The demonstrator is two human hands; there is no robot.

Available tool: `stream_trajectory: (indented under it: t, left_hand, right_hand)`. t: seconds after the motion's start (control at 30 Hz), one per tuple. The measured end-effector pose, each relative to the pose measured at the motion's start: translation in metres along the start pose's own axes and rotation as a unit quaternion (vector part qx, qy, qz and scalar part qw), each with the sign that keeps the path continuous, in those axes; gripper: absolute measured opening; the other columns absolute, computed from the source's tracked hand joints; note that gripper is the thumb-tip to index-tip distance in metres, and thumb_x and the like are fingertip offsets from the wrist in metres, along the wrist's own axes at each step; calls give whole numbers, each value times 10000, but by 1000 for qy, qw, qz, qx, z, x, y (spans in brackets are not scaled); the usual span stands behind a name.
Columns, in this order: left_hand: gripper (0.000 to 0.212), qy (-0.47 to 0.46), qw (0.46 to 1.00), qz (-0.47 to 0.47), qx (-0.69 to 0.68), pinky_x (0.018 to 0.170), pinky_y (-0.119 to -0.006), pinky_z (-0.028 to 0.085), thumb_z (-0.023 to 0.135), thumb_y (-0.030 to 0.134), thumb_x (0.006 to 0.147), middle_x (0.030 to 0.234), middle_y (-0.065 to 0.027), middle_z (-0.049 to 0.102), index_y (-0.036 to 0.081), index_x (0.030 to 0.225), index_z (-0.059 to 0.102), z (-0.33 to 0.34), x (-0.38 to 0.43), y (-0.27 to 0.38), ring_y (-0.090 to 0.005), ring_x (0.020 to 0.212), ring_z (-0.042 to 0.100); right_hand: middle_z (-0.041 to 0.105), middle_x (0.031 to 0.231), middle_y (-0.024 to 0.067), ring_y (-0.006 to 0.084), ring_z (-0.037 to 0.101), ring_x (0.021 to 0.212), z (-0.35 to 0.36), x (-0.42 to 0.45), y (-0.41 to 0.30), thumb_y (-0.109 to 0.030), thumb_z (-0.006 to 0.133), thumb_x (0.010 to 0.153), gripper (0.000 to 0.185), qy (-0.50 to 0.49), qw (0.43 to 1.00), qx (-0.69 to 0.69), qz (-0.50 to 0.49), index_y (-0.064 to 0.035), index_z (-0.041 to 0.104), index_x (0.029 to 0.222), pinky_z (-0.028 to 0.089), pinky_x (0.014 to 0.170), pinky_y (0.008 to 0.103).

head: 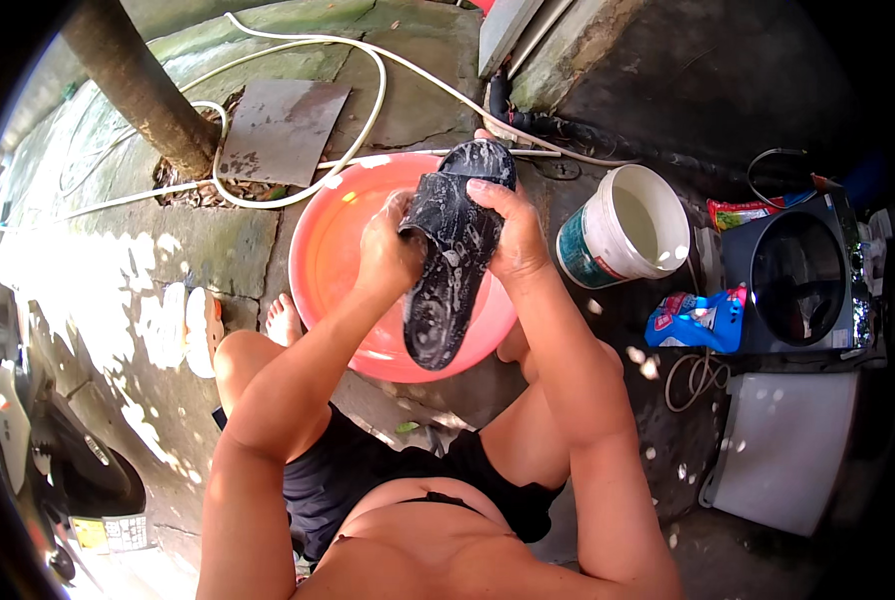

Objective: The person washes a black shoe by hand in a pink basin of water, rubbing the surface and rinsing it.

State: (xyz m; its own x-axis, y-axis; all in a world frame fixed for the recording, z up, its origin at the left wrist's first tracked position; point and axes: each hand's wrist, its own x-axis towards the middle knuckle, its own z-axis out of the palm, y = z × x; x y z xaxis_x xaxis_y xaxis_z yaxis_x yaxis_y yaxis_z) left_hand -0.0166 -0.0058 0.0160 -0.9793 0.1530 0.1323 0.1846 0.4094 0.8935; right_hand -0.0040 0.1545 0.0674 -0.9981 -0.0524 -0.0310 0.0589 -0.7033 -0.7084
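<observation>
A black slide sandal [459, 262] streaked with whitish suds is held over a pink plastic basin [327, 217]. My right hand [515, 232] grips its right side near the strap, thumb on top and fingers underneath. My left hand [391, 251] is closed at the left edge of the wide strap, its fingertips partly hidden there. Whether it also holds something small cannot be seen. Both hands look wet and sudsy. The basin sits on the ground between my feet, and the sandal hides part of its inside.
A white bucket [597, 232] stands right of the basin. Beyond it are a blue detergent bag [699, 319], a dark front-loading washing machine [740, 255] and a pale box [781, 450]. A hose [380, 82] loops past a tree trunk [140, 90]. Light-coloured shoes [204, 330] lie left.
</observation>
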Motion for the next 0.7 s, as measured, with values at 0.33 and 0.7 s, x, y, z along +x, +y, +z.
stream_trajectory:
  t: [0.33, 0.7]
  left_hand:
    - [775, -64, 995, 9, 70, 987, -422, 503, 582, -39, 816, 1289, -250, 648, 45, 1551, 354, -3, -18, 24, -383, 1159, 656]
    - [628, 20, 996, 32, 80, 893, -495, 534, 650, 113, 832, 1061, -333, 682, -79, 1402, 471, -7, -15, 6, -477, 1012, 673]
  right_hand:
    - [732, 975, 219, 336, 695, 912, -61, 36, 23, -393, 741, 920, 461, 251, 792, -519, -199, 44, 707, 1063, 519, 863, 420]
    - [592, 1193, 281, 469, 497, 1201, -4, -2, 57, -363, 707, 899, 395, 91, 641, -721, -247, -10, 590, 1036, 398, 1042, 523]
